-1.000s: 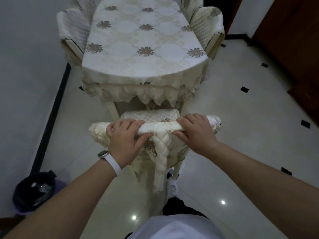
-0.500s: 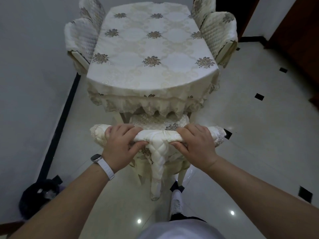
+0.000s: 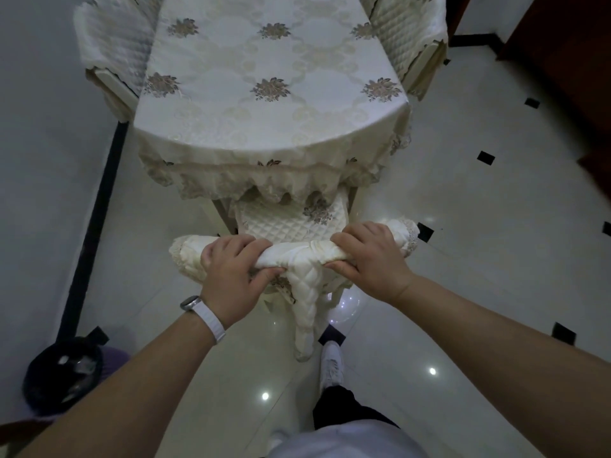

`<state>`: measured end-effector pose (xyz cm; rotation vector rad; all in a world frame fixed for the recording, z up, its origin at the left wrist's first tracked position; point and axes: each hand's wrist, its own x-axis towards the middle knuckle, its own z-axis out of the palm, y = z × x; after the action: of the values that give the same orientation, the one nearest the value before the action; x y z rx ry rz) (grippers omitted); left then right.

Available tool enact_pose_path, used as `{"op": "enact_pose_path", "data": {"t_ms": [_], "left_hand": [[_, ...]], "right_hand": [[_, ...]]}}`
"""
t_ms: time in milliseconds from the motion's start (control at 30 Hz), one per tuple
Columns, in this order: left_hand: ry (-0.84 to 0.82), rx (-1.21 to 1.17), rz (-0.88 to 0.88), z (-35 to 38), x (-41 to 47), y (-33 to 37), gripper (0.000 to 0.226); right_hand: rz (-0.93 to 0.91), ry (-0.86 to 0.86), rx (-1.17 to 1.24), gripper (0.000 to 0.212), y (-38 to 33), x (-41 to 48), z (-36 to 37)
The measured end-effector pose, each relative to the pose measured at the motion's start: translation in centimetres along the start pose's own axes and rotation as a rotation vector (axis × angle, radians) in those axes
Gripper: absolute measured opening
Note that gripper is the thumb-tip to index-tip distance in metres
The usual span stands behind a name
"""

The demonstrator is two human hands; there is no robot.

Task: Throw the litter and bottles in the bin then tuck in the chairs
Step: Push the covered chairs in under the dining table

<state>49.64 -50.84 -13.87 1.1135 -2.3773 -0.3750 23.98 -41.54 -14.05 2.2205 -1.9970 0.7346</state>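
The chair [image 3: 297, 254] stands right in front of me, with its cream quilted back rail running left to right under my hands. My left hand [image 3: 231, 272] wraps the rail left of the middle, fingers curled over the far side and thumb tucked underneath. My right hand [image 3: 370, 259] clamps it right of the middle in the same way. The two hands are apart, and the cover's hanging quilted strip [image 3: 305, 309] drops between them. The seat [image 3: 284, 223] points away from me, and its far part lies beneath the lace fringe [image 3: 264, 190] of the cloth-covered table [image 3: 271, 94]. The left side chair [image 3: 112, 51] and the right side chair [image 3: 410, 38] sit close against the table's far sides. A white-strapped watch [image 3: 201, 312] is on my left wrist. My white shoe [image 3: 331, 361] rests on the glossy tiled floor [image 3: 479, 259], on the near side of the chair. The dark bin [image 3: 62, 371] stands at the near left by the wall, well apart from the chair, with litter [image 3: 77, 365] inside.
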Motion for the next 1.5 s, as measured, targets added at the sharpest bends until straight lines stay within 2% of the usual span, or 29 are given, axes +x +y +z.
{"op": "enact_pose_path", "data": {"t_ms": [200, 667, 1000, 1133, 1367, 1500], "left_hand": [[-0.094, -0.042, -0.073, 1.3, 1.0, -1.6, 0.047], [-0.075, -0.066, -0.114, 3.5, 5.0, -1.4, 0.054], [-0.145, -0.027, -0.148, 3.4, 5.4, -1.4, 0.052], [-0.177, -0.01, -0.15, 3.1, 5.2, -1.1, 0.052], [-0.111, 0.062, -0.123, 1.1, 3.4, 2.6, 0.051], [-0.082, 0.084, -0.022, -2.1, 1.9, 3.9, 0.044]], "right_hand": [[0.015, -0.005, 0.05, 0.063, 0.9, 0.7, 2.5], [-0.025, -0.051, 0.042, 0.057, 5.7, 3.9, 3.8], [-0.058, -0.046, 0.038, 0.057, 6.1, 4.2, 4.0], [-0.029, -0.115, 0.022, 0.055, 5.6, 4.3, 3.2], [0.145, -0.309, -0.047, 0.056, 2.4, 3.7, 0.1], [0.216, -0.278, -0.103, 0.052, -0.5, 1.7, -2.2]]}}
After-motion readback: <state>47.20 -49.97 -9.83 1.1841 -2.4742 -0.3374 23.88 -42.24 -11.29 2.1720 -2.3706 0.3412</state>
